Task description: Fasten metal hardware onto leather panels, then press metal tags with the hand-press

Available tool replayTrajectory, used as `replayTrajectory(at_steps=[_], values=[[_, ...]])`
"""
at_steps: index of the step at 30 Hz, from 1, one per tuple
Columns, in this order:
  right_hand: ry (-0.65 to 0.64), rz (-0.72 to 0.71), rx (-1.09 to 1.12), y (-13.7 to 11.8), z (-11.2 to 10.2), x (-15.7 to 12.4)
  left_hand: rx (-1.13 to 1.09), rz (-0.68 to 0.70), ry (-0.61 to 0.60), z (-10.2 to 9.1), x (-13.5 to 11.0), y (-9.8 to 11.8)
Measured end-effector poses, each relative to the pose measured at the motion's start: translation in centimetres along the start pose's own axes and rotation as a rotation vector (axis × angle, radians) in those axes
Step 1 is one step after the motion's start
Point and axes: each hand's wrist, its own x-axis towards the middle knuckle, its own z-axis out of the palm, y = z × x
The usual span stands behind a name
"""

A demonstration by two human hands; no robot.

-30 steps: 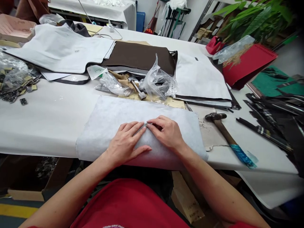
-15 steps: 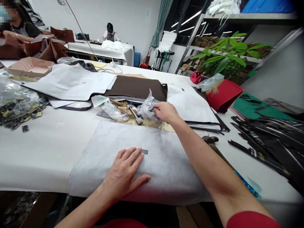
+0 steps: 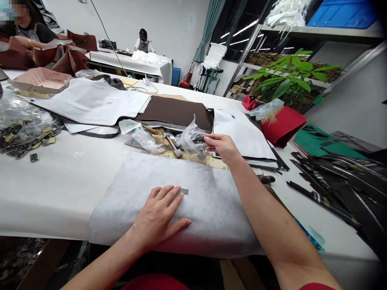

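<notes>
My left hand (image 3: 159, 215) lies flat with its fingers spread on a grey fabric-covered piece (image 3: 211, 201) at the table's near edge, fingertips beside a small metal plate (image 3: 184, 191) set into the fabric. My right hand (image 3: 222, 147) reaches forward past the piece to a crumpled clear plastic bag (image 3: 190, 139), its fingers curled at the bag's right side. Whether they hold anything from the bag is hidden. A small metal punch tool (image 3: 172, 146) lies just left of the bag.
A hammer with a blue-wrapped handle (image 3: 308, 233) lies right of my forearm. Brown and grey panels (image 3: 178, 112) are stacked behind the bag. Small dark parts (image 3: 21, 141) lie at the left, black strips (image 3: 341, 185) at the right. Other people work at far tables.
My right hand left the metal plate and reached forward to the plastic bag; over the last half second it drew slightly back at the bag's edge. My view tilted up. The left hand stayed.
</notes>
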Motion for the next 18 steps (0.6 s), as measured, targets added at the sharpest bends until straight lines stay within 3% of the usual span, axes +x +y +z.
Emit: replayTrajectory(at_steps=[2,4,7,10,13,18], values=[[-0.055,-0.018,0.169,0.2,0.7,-2.7,0.003,-0.001,-0.012,0.0,0.0,0.0],[-0.124,-0.032,0.203,0.8,2.0,-6.0,0.006,-0.001,-0.028,-0.1,0.0,-0.1],[-0.207,-0.048,0.073,1.7,4.3,-11.2,0.003,-0.001,-0.052,-0.2,-0.1,-0.1],[-0.206,-0.131,-0.132,2.4,5.9,-14.7,-0.002,-0.006,-0.061,-0.3,-0.1,-0.1],[-0.145,-0.231,-0.316,2.6,6.4,-15.9,-0.010,-0.009,-0.065,-0.3,-0.2,-0.1],[-0.109,-0.296,-0.479,2.9,6.4,-15.2,-0.012,-0.001,-0.045,-0.2,-0.4,-0.2]])
